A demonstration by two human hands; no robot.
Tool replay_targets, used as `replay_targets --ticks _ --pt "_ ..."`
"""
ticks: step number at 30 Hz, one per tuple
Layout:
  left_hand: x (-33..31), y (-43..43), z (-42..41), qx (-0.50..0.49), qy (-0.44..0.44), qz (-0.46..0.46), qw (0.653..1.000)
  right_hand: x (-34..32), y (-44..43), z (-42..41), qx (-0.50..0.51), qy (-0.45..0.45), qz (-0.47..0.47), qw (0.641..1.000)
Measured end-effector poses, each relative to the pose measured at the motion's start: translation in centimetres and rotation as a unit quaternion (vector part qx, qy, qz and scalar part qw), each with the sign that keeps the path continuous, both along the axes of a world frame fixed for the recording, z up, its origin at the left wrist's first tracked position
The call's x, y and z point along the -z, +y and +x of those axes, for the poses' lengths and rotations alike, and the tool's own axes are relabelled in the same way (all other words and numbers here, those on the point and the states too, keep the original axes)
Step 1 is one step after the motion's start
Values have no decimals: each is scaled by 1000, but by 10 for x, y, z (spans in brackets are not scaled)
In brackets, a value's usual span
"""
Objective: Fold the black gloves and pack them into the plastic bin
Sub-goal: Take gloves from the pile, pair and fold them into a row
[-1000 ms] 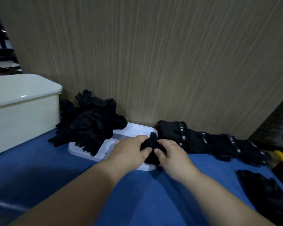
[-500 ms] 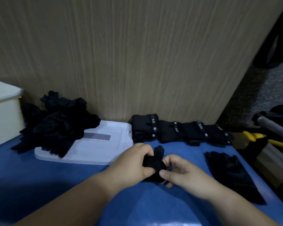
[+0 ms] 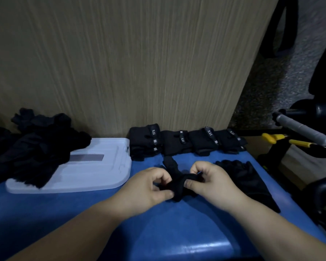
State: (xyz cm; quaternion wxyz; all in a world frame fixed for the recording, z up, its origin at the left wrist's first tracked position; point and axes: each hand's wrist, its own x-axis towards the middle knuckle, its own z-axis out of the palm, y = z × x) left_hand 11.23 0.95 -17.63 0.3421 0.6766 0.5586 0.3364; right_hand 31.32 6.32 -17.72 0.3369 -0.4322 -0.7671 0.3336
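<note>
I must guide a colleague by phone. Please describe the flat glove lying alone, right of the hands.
Start at the blue table before the wooden wall. Along the wall runs a row of folded gloves with white lettering; in front of its right end, beside the right hand, lies the flat glove. Unlike its neighbours, it is spread out unfolded, and no hand holds it.

Glove [image 3: 177, 189] between left hand [image 3: 149, 187], right hand [image 3: 213, 183]

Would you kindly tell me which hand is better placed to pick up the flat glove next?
Probably the right hand: the flat glove lies just beside it, while the left hand is farther off. Both grip the bunched glove.
</note>
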Motion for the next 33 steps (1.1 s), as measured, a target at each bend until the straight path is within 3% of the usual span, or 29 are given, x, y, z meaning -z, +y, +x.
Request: replay_targets --ticks 4,11,19,28,33 --pt "2 0 4 -43 -21 28 998 0 0 -4 15 -20 54 998" --pt "-4 -1 5 -121 -4 83 989 -10 -10 -7 -110 74 -67 989" --pt "-4 -5 3 -130 23 99 986 -8 -13 -18 -16 91 -36 995" --pt "-2 -9 3 -110 50 120 985 -3 -12 -21 132 -36 120 983" --pt "-6 -11 6 -47 -5 105 993 -3 -13 -23 124 -10 60 990"
